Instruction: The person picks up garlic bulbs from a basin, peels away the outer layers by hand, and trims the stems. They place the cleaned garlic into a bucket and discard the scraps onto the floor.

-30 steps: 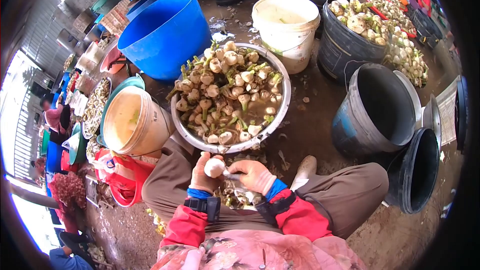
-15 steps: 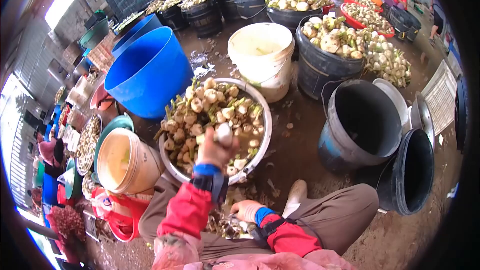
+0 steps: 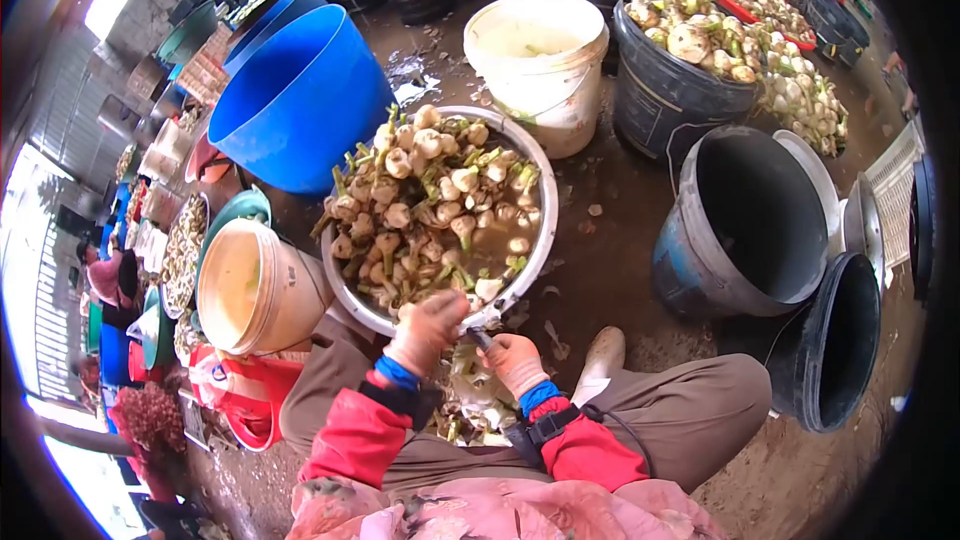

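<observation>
A round metal basin (image 3: 549, 202) in front of me holds a heap of muddy garlic bulbs (image 3: 405, 165) with cut stems, with brownish water at its right side. My left hand (image 3: 432, 328), slightly blurred, is at the basin's near rim with its fingers curled; what they hold is hidden. Beside it, my right hand (image 3: 513, 362) is closed around a short dark tool (image 3: 480, 338) that looks like a knife, pointing toward the left hand. Pale leafy trimmings (image 3: 468, 385) lie below the hands, between my legs.
Left of the basin stand a blue tub (image 3: 300, 105), a cream bucket (image 3: 245, 285) and a red bag (image 3: 245, 390). Beyond it is a white bucket (image 3: 545, 90). To the right are a black bucket of bulbs (image 3: 680, 105), a grey bucket (image 3: 700, 240) and a tipped black bucket (image 3: 838, 340).
My left hand has come back from over the bulbs to the basin's near rim, close to my right hand. The white bulb seen in it earlier no longer shows. The view has tilted down.
</observation>
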Action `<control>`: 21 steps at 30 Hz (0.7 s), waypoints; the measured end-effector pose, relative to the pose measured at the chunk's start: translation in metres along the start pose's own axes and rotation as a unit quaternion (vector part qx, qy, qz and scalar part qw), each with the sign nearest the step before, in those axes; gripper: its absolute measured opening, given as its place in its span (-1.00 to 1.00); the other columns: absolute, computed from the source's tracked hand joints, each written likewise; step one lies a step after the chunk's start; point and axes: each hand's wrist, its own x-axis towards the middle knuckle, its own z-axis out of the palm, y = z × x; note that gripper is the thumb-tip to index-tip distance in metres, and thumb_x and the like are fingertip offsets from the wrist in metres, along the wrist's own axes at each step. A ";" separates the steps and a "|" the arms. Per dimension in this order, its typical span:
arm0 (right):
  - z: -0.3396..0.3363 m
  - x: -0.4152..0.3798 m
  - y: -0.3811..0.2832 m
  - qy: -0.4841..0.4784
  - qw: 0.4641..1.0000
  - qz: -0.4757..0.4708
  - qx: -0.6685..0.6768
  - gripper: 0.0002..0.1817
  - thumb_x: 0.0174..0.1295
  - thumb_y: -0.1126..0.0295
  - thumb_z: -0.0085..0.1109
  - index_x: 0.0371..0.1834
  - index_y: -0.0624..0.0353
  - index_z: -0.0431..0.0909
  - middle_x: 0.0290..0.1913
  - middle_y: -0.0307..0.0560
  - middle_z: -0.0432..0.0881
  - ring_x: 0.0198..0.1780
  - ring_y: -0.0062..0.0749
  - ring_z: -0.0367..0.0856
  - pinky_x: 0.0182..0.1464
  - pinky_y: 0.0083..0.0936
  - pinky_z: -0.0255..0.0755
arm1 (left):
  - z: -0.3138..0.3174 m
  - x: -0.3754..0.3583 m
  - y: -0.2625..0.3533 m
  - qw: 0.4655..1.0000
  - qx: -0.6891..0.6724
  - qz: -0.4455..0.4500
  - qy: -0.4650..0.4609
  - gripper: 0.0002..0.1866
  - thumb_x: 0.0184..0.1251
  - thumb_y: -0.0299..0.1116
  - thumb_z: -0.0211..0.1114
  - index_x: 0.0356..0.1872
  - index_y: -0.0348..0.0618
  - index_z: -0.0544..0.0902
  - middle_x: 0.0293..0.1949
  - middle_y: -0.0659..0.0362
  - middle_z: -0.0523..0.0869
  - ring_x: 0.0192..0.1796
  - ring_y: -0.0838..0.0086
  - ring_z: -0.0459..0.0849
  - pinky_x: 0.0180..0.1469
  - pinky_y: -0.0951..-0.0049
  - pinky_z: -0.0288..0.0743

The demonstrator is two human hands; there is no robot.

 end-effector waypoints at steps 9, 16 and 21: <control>0.006 0.006 0.013 -0.068 0.992 -0.015 -0.109 -0.69 0.18 0.19 0.06 -0.46 0.24 0.57 -0.48 -0.11 0.62 -0.39 -0.45 0.54 -0.28 -0.49 0.41 | 0.009 -0.036 -0.063 0.971 -0.144 -0.191 -0.018 -0.76 0.28 -0.17 0.23 -0.37 -0.15 0.59 -0.60 0.31 0.49 -0.62 0.65 0.36 -0.55 0.63 0.20; 0.005 -0.001 -0.009 -0.059 0.988 0.029 -0.139 -0.75 0.17 0.30 0.12 -0.17 0.21 0.56 -0.29 -0.09 0.64 -0.22 -0.37 0.57 -0.07 -0.49 0.42 | -0.001 -0.041 -0.064 0.946 -0.213 -0.242 -0.029 -0.69 0.29 -0.10 0.21 -0.25 -0.17 0.58 -0.49 0.26 0.57 -0.56 0.58 0.47 -0.47 0.57 0.40; 0.004 0.004 0.015 -0.084 0.996 0.006 -0.004 -0.43 0.14 0.39 0.10 0.29 0.11 0.30 0.08 0.10 0.54 0.10 -0.24 0.53 0.11 -0.46 0.36 | 0.008 -0.031 -0.051 0.952 -0.128 -0.268 -0.078 -0.66 0.29 -0.05 0.22 -0.26 -0.16 0.59 -0.50 0.30 0.55 -0.51 0.58 0.52 -0.45 0.58 0.40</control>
